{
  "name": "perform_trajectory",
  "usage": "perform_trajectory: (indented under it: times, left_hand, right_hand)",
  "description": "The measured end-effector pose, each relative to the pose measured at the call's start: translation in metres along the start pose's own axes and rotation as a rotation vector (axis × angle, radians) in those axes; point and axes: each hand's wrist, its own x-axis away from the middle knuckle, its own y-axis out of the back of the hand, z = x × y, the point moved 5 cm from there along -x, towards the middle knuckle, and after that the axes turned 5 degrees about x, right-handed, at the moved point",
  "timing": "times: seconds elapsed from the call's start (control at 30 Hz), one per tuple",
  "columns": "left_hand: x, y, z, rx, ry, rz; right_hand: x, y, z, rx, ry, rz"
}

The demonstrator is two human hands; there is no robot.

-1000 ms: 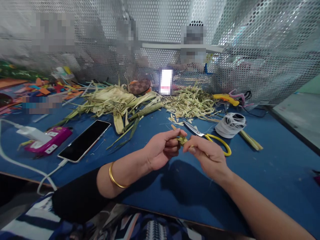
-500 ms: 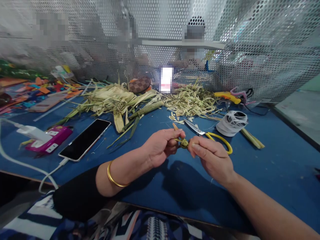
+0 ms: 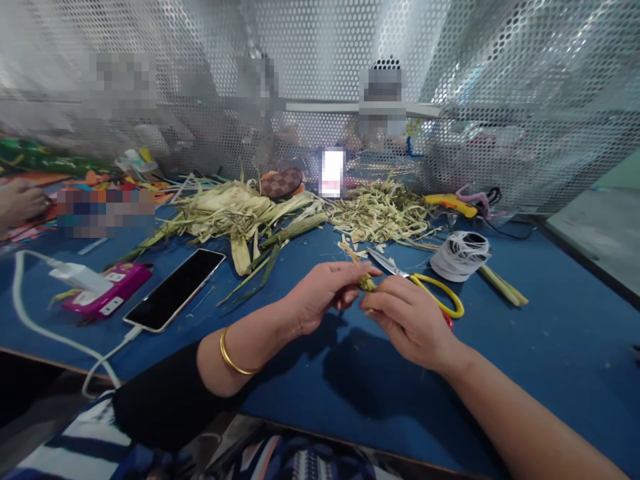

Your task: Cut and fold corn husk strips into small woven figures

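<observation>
My left hand [image 3: 325, 293] and my right hand [image 3: 407, 317] meet above the blue table [image 3: 550, 347], both pinched on a small folded strip of green-yellow leaf [image 3: 367, 283]. The left wrist wears a gold bangle [image 3: 227, 353]. Just behind my right hand lie yellow-handled scissors [image 3: 425, 287], partly hidden by my fingers. A pile of long dried leaves [image 3: 235, 210] lies beyond my left hand, and a heap of cut leaf scraps [image 3: 380, 210] lies behind the scissors.
A dark phone [image 3: 175, 288] on a white cable and a pink power bank [image 3: 107, 293] lie at the left. A white thread spool [image 3: 460, 255], a yellow glue gun [image 3: 450, 202] and a checked pouch [image 3: 281, 183] sit further back. Another person's hand [image 3: 17, 200] shows at far left. Perforated metal screen [image 3: 500, 100] behind.
My hands stay together on the leaf piece; the right hand has rolled over it, fingers closing lower. The view shifted slightly and another person's hand has come in at far left.
</observation>
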Motion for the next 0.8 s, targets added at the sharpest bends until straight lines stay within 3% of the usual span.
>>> perform_trajectory:
  times: [0.23, 0.4, 0.5, 0.6, 0.73, 0.8]
  left_hand:
    - [0.003, 0.001, -0.009, -0.325, 0.074, 0.18]
    - [-0.001, -0.001, -0.004, -0.32, 0.032, 0.16]
    - [-0.003, -0.003, -0.003, -0.355, -0.031, 0.129]
    - [-0.002, -0.003, -0.005, -0.365, -0.05, 0.124]
    - [0.003, -0.009, -0.003, -0.352, 0.035, 0.246]
    - [0.006, -0.014, 0.0, -0.341, 0.077, 0.313]
  right_hand:
    - [0.002, 0.003, 0.001, 0.036, 0.062, 0.088]
    - [0.0, -0.001, 0.002, 0.176, 0.094, 0.122]
    - [0.002, -0.002, 0.002, 0.084, 0.055, 0.116]
    - [0.004, 0.003, -0.009, -0.304, -0.173, 0.073]
    - [0.016, 0.009, -0.045, -0.726, -0.819, -0.198]
    - [0.02, 0.0, -0.051, -0.848, -1.015, -0.156]
